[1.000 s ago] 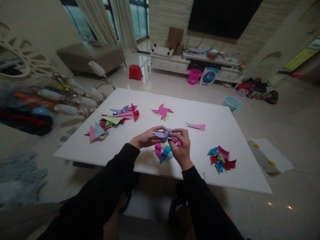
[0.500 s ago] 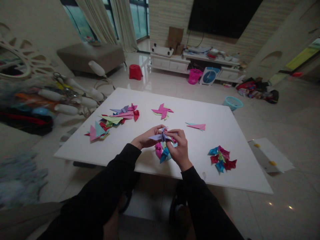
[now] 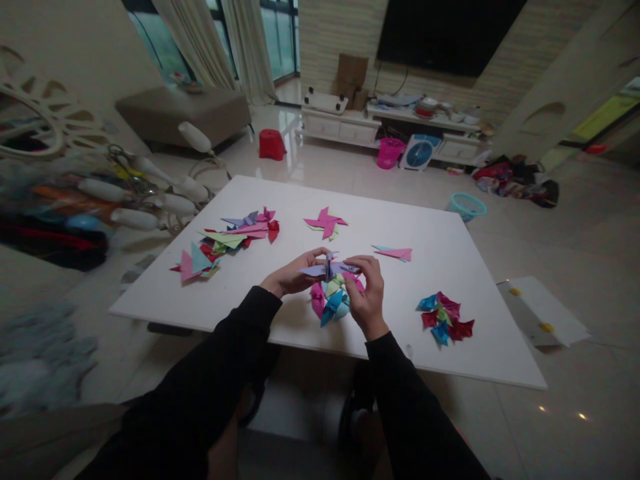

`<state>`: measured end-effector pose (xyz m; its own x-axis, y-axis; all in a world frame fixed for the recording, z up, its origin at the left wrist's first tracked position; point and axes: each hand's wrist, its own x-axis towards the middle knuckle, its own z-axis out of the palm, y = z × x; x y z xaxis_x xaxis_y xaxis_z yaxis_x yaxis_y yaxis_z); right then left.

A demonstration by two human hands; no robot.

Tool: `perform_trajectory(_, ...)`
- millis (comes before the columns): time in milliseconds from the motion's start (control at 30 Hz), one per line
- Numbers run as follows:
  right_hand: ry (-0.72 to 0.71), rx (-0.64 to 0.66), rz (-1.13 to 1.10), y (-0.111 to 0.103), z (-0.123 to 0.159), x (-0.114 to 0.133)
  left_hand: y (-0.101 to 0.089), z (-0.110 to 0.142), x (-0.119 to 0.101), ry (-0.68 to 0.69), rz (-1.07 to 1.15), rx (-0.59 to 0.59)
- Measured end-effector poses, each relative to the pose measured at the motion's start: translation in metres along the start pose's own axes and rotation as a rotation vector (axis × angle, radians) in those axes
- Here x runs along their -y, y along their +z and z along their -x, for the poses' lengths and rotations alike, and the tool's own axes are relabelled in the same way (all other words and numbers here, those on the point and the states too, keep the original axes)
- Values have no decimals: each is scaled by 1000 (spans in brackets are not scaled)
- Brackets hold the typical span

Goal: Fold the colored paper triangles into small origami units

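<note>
Right hand [image 3: 369, 293] shifted outward, lilac crane [image 3: 328, 269] between it and left hand [image 3: 294, 275]

This is a home, and the room looks like its living room. A large flat-screen television [image 3: 450, 37] hangs on a wall [image 3: 340, 27] with a striped, stone-like finish, above a low white TV cabinet [image 3: 345, 131] topped with bowls [image 3: 430, 105] and cardboard [image 3: 350, 70]. Full-length curtains [image 3: 245, 50] are drawn aside from tall windows [image 3: 277, 40], and a wide upholstered ottoman [image 3: 180, 113] sits close by. Glossy pale tiles [image 3: 425, 190] cover the floor. Household plastics stand about: a red stool [image 3: 271, 145], a pink wastebasket [image 3: 390, 153] beside the cabinet, and a light-blue basket [image 3: 466, 207] near the white bench [image 3: 435, 253].
</note>
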<state>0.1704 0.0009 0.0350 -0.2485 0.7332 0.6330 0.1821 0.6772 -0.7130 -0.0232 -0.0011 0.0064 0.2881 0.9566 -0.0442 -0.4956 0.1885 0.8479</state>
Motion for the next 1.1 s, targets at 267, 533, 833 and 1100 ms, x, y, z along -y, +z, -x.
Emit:
perform_trajectory(267,246,-176,-2,-8,-6,-18,-8,-4,-5,99,-363,-218)
perform_trajectory(533,369,0,-101,1,-3,-21,-5,-9,-2,205,-441,-312)
perform_trajectory(833,393,-17,-108,6,-3,-25,-5,-8,2,196,-460,-264)
perform_trajectory(1100,415,-18,47,-22,-11,-47,1,-8,-3,241,-512,-290)
